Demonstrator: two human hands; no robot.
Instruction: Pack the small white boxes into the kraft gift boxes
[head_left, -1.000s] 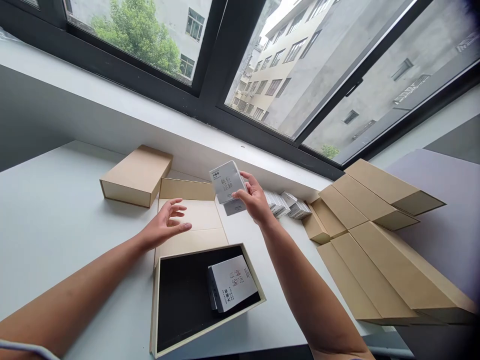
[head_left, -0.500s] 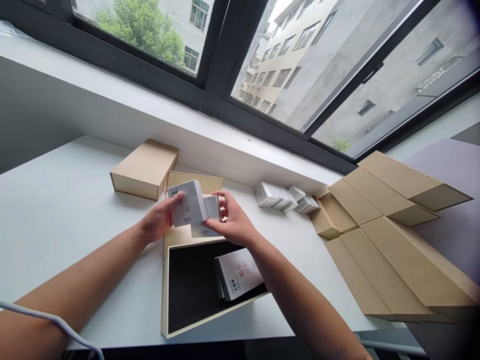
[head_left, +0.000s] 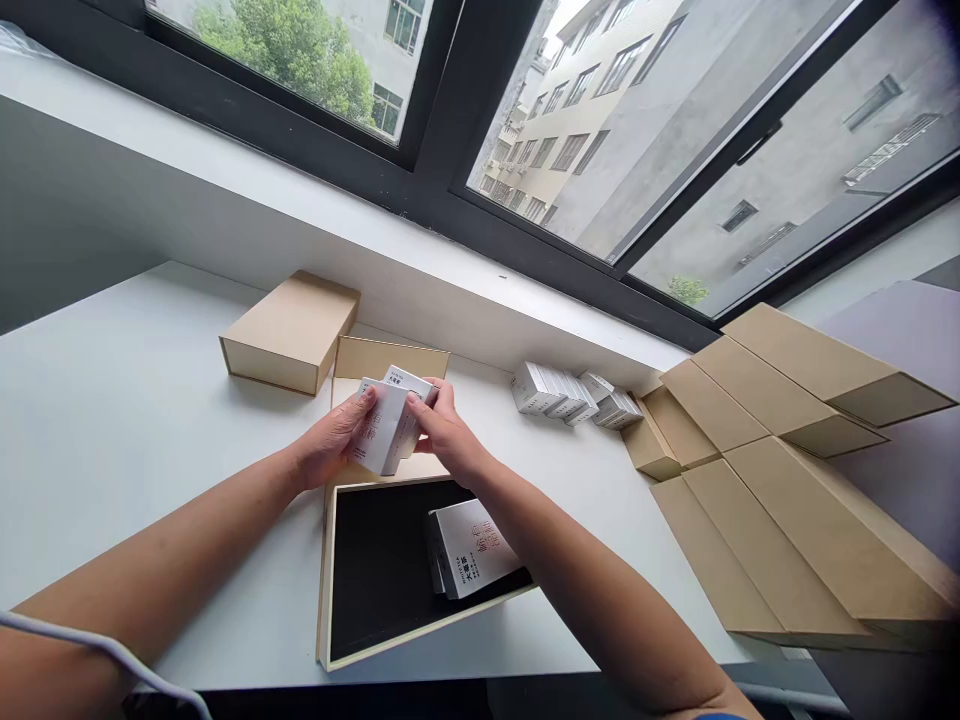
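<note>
Above the open gift box (head_left: 328, 600), my left hand (head_left: 330, 440) is closed on a small white printed carton (head_left: 379, 425), its thumb on the front face. My right hand (head_left: 450, 430) grips a second white carton (head_left: 403, 378), which sits partly behind the first, its upper part showing. The two cartons overlap and seem to touch. Inside the gift box, on the black lining, white cartons (head_left: 480, 545) lie at the right end, partly hidden by my right forearm. The box's tan lid (head_left: 394, 357) is folded open at the back.
A closed tan box (head_left: 289, 335) stands at the back left. Several white cartons (head_left: 559, 392) are lined up along the window ledge. Many tan boxes (head_left: 787, 510) are stacked at the right. A white cable (head_left: 97, 645) crosses my left forearm.
The two cartons have come closer together. The right-hand one has risen from low behind the left-hand one to stick out above it, and the left-hand one has tilted.
</note>
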